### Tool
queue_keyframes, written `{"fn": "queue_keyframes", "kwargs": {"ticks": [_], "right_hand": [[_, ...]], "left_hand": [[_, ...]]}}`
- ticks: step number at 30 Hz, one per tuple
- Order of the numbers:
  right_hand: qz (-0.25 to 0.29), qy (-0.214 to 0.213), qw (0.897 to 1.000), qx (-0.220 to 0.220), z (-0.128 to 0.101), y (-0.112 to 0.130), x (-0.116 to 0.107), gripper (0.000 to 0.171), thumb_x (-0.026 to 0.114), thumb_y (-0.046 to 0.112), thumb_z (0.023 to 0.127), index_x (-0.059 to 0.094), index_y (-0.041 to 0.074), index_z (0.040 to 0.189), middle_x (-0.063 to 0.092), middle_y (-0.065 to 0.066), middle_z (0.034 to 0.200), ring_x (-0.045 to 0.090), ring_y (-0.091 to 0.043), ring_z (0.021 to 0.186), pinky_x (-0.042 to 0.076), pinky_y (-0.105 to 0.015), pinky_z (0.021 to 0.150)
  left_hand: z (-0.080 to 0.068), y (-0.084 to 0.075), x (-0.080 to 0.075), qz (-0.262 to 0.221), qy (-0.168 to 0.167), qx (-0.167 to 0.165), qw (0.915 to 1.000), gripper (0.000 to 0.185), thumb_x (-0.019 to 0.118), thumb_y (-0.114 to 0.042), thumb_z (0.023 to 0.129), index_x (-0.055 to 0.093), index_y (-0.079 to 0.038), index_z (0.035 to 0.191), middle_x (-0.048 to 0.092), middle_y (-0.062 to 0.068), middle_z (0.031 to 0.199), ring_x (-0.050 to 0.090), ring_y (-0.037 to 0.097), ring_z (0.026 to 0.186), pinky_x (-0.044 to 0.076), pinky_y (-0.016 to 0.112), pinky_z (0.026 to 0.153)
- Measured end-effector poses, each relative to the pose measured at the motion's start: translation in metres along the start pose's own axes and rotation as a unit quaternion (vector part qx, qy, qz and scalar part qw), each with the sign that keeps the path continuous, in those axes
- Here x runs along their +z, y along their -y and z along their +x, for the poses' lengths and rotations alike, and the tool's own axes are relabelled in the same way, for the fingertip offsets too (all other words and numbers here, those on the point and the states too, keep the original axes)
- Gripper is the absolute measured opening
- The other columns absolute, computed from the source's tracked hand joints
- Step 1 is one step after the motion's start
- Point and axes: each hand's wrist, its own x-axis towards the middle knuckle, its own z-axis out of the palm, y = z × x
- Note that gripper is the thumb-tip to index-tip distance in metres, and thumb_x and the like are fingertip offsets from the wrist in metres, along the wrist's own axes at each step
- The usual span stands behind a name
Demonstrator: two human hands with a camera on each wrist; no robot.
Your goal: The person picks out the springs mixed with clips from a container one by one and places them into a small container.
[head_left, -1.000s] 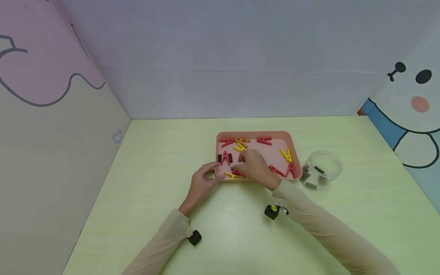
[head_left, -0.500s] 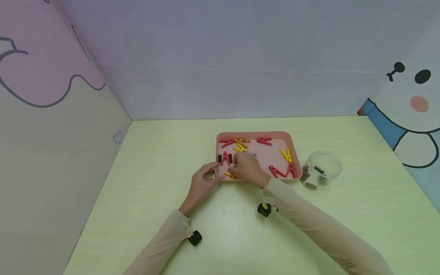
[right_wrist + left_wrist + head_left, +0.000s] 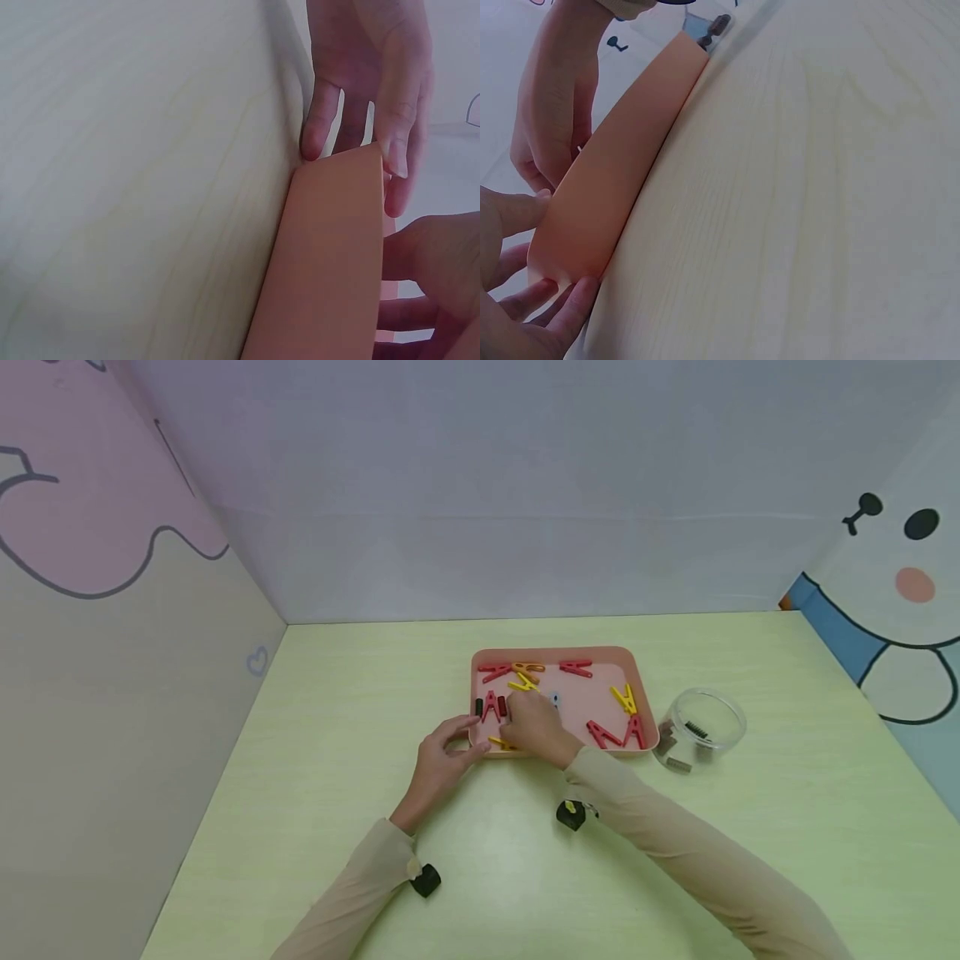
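Observation:
A pink tray (image 3: 557, 652) on the pale green table holds several red and yellow clothespins. My left hand (image 3: 465, 737) grips the tray's near-left corner, thumb on the rim and fingers against the outer wall (image 3: 607, 195). Over the tray's left part, my right hand (image 3: 519, 710) points its fingers down beside a red clothespin (image 3: 491, 704) and a yellow one (image 3: 522, 683). Its fingertips are hidden by the back of the hand. In the right wrist view the tray wall (image 3: 330, 255) covers them too.
A clear round jar (image 3: 703, 727) with a few small dark pieces stands just right of the tray. Painted walls close off the table at the left, back and right. Another yellow clothespin (image 3: 501, 743) lies by the tray's near rim.
My right hand has slid leftward over the tray, uncovering a small bluish piece and red clothespins to its right. The left hand has kept its hold on the corner.

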Motion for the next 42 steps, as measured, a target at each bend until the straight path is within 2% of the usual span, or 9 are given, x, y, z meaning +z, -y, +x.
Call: {"fn": "queue_keyframes", "kwargs": {"ticks": [3, 9, 12, 17, 22, 34, 42], "right_hand": [[-0.002, 0.002, 1.0, 0.005, 0.001, 0.0, 0.001, 0.025, 0.067, 0.007, 0.082, 0.053, 0.006, 0.062, 0.037, 0.001, 0.05, 0.036, -0.012, 0.046, 0.027, -0.023, 0.043], [0.001, -0.007, 1.0, 0.012, 0.002, -0.001, 0.003, 0.021, 0.07, 0.013, 0.083, 0.057, 0.005, 0.068, 0.044, -0.002, 0.054, 0.045, -0.015, 0.049, 0.033, -0.024, 0.045], [0.014, -0.011, 1.0, 0.004, 0.001, -0.001, 0.002, 0.021, 0.068, 0.01, 0.082, 0.056, 0.005, 0.066, 0.043, -0.002, 0.053, 0.043, -0.014, 0.047, 0.032, -0.024, 0.043], [0.033, 0.003, 0.999, 0.005, 0.001, 0.0, 0.001, 0.02, 0.066, 0.004, 0.081, 0.056, 0.004, 0.064, 0.041, -0.001, 0.05, 0.04, -0.013, 0.044, 0.028, -0.023, 0.041], [0.051, 0.018, 0.998, 0.01, 0.001, 0.0, 0.0, 0.016, 0.068, 0.004, 0.08, 0.06, 0.004, 0.067, 0.05, -0.004, 0.056, 0.047, -0.015, 0.05, 0.035, -0.022, 0.042], [0.079, -0.031, 0.995, -0.059, -0.001, -0.006, -0.01, 0.018, 0.074, 0.007, 0.079, 0.065, 0.006, 0.063, 0.056, -0.001, 0.06, 0.05, -0.016, 0.065, 0.04, -0.023, 0.053], [0.093, -0.047, 0.99, -0.092, -0.009, -0.014, -0.022, 0.011, 0.076, 0.01, 0.079, 0.069, 0.007, 0.071, 0.06, 0.0, 0.068, 0.051, -0.017, 0.071, 0.046, -0.026, 0.062]], "left_hand": [[0.0, 0.0, 0.0, 0.001, -0.001, -0.001, 1.0, 0.044, 0.073, -0.025, 0.084, 0.062, -0.016, 0.125, 0.055, 0.0, 0.13, 0.055, 0.02, 0.11, 0.054, 0.033, 0.083], [0.0, 0.0, 0.0, -0.005, -0.001, 0.006, 1.0, 0.045, 0.074, -0.025, 0.083, 0.062, -0.015, 0.125, 0.055, 0.0, 0.129, 0.055, 0.02, 0.11, 0.054, 0.033, 0.083], [0.0, 0.001, 0.0, -0.006, 0.001, 0.006, 1.0, 0.045, 0.074, -0.026, 0.083, 0.062, -0.015, 0.125, 0.055, 0.0, 0.129, 0.055, 0.02, 0.11, 0.053, 0.033, 0.083], [0.0, 0.001, 0.0, -0.01, 0.004, 0.004, 0.9999, 0.045, 0.074, -0.028, 0.083, 0.062, -0.017, 0.125, 0.054, -0.001, 0.13, 0.055, 0.019, 0.111, 0.053, 0.033, 0.084], [0.0, 0.0, 0.0, -0.013, 0.006, 0.004, 0.9999, 0.045, 0.073, -0.028, 0.084, 0.062, -0.017, 0.125, 0.054, -0.002, 0.13, 0.055, 0.019, 0.111, 0.053, 0.033, 0.083], [-0.001, 0.001, -0.002, -0.011, 0.007, 0.009, 0.9999, 0.046, 0.073, -0.03, 0.084, 0.061, -0.015, 0.126, 0.054, -0.001, 0.13, 0.055, 0.019, 0.111, 0.053, 0.031, 0.083], [0.0, 0.002, -0.002, -0.021, 0.011, 0.008, 0.9997, 0.045, 0.073, -0.028, 0.084, 0.062, -0.013, 0.125, 0.054, 0.0, 0.13, 0.055, 0.021, 0.111, 0.053, 0.032, 0.083]]}}
